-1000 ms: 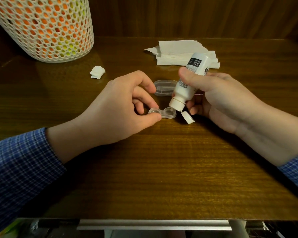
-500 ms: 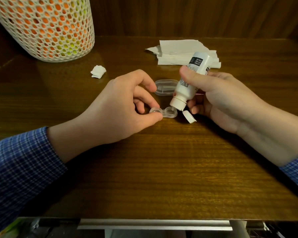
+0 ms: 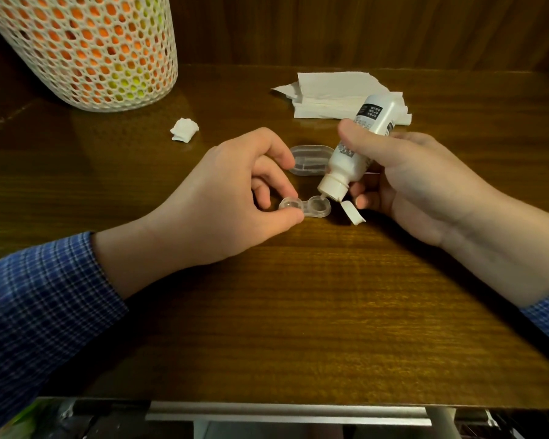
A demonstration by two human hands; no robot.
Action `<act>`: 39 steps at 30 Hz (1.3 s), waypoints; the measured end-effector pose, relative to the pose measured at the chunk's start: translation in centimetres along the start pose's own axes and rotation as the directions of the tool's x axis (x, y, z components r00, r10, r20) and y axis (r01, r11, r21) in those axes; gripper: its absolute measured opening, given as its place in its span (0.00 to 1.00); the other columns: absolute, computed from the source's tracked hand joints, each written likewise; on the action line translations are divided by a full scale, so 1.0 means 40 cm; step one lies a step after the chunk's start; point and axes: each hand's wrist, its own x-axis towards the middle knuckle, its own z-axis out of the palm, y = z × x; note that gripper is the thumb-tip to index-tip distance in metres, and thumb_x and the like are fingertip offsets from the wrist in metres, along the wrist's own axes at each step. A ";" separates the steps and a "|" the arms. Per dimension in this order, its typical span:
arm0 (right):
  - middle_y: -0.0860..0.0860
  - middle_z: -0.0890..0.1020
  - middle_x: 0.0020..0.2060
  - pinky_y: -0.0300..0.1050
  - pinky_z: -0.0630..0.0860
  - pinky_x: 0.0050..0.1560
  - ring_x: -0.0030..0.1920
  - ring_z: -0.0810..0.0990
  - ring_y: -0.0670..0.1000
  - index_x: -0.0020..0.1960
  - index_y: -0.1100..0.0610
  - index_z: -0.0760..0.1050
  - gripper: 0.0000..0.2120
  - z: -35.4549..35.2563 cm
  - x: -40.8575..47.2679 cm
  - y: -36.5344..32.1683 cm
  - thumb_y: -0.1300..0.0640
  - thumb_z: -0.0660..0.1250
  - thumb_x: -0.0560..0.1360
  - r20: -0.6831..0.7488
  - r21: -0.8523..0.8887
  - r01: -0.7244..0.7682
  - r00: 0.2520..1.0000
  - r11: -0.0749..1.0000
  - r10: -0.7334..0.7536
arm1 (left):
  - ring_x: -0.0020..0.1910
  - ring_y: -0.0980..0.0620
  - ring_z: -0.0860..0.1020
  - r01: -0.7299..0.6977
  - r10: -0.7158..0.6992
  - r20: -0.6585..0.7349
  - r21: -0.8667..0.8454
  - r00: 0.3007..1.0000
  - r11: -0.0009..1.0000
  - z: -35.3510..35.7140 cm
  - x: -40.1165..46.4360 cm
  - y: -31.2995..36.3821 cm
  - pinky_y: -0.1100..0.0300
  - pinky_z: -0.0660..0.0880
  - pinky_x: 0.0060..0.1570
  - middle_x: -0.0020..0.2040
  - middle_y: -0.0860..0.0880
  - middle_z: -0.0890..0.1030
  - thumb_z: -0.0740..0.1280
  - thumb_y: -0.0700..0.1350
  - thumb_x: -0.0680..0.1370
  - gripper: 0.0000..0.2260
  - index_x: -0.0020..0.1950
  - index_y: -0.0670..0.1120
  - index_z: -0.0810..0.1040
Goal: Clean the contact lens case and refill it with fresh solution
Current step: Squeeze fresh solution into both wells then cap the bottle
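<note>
Lens case (image 3: pixel 305 209): light, slippery, likely skids; left hand (image 3: pixel 222 198) pinches left well rim, right hand (image 3: pixel 415 182) grips tilted solution bottle (image 3: pixel 357 150).

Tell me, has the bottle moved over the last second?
No, barely. The bottle stays tilted in the right hand, nozzle over the case's right well, with the same overlap against the tissues behind.
</note>
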 end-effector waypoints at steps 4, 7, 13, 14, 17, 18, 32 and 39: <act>0.51 0.84 0.37 0.37 0.74 0.26 0.28 0.77 0.45 0.52 0.55 0.80 0.12 -0.001 0.000 0.002 0.47 0.73 0.76 0.010 -0.011 -0.001 1.000 1.000 0.001 | 0.36 0.57 0.82 -0.003 0.003 -0.001 -0.002 1.000 1.000 0.000 -0.001 0.000 0.70 0.76 0.35 0.44 0.57 0.86 0.80 0.48 0.70 0.20 0.57 0.51 0.76; 0.51 0.84 0.37 0.38 0.74 0.26 0.29 0.77 0.45 0.53 0.55 0.80 0.12 -0.002 0.002 0.002 0.47 0.73 0.76 0.011 -0.019 -0.009 1.000 1.000 0.009 | 0.36 0.56 0.82 0.002 -0.002 -0.001 -0.007 1.000 1.000 0.000 0.000 -0.001 0.70 0.76 0.34 0.44 0.57 0.86 0.80 0.48 0.69 0.20 0.57 0.52 0.76; 0.51 0.84 0.37 0.38 0.74 0.26 0.28 0.77 0.46 0.54 0.55 0.79 0.14 -0.004 0.005 0.003 0.47 0.74 0.75 0.005 -0.019 -0.014 1.000 1.000 0.014 | 0.35 0.57 0.82 0.009 -0.009 0.000 -0.008 1.000 1.000 0.000 0.001 -0.001 0.70 0.76 0.34 0.44 0.57 0.86 0.80 0.48 0.70 0.20 0.57 0.51 0.77; 0.51 0.84 0.37 0.38 0.74 0.26 0.28 0.77 0.46 0.53 0.55 0.79 0.14 -0.004 0.006 0.003 0.47 0.74 0.75 0.005 -0.019 -0.014 1.000 1.000 0.014 | 0.36 0.57 0.82 0.013 -0.013 -0.001 -0.011 1.000 1.000 0.000 0.001 -0.001 0.70 0.76 0.34 0.44 0.57 0.87 0.80 0.48 0.69 0.20 0.57 0.52 0.77; 0.51 0.84 0.37 0.38 0.74 0.26 0.28 0.77 0.46 0.53 0.55 0.79 0.13 -0.004 0.005 0.003 0.47 0.73 0.75 0.010 -0.017 -0.013 1.000 1.000 0.013 | 0.36 0.57 0.82 0.022 -0.022 -0.004 -0.014 1.000 1.000 0.000 0.000 0.000 0.70 0.76 0.34 0.44 0.57 0.87 0.80 0.48 0.70 0.20 0.58 0.51 0.77; 0.52 0.84 0.38 0.38 0.74 0.26 0.29 0.77 0.46 0.54 0.54 0.79 0.13 -0.005 0.005 0.003 0.47 0.73 0.76 0.011 -0.019 -0.012 1.000 1.000 0.012 | 0.35 0.57 0.82 0.026 -0.026 -0.006 -0.016 1.000 1.000 -0.001 0.001 0.000 0.70 0.76 0.34 0.44 0.57 0.87 0.80 0.48 0.70 0.20 0.58 0.51 0.77; 0.56 0.84 0.45 0.38 0.73 0.27 0.30 0.76 0.47 0.55 0.55 0.79 0.14 -0.004 0.005 0.001 0.46 0.72 0.76 0.006 -0.027 -0.010 1.000 1.000 0.010 | 0.35 0.57 0.83 0.033 -0.033 -0.008 -0.023 0.999 0.999 0.000 0.000 0.001 0.69 0.77 0.34 0.43 0.57 0.87 0.80 0.47 0.71 0.20 0.58 0.51 0.77; 0.55 0.84 0.43 0.38 0.73 0.27 0.29 0.76 0.47 0.53 0.55 0.79 0.13 -0.004 0.006 0.003 0.46 0.73 0.76 0.005 -0.027 -0.008 1.000 1.000 0.008 | 0.35 0.57 0.82 0.017 -0.017 0.004 -0.029 1.000 0.999 0.001 0.002 -0.001 0.70 0.76 0.34 0.44 0.56 0.86 0.81 0.47 0.70 0.20 0.57 0.51 0.77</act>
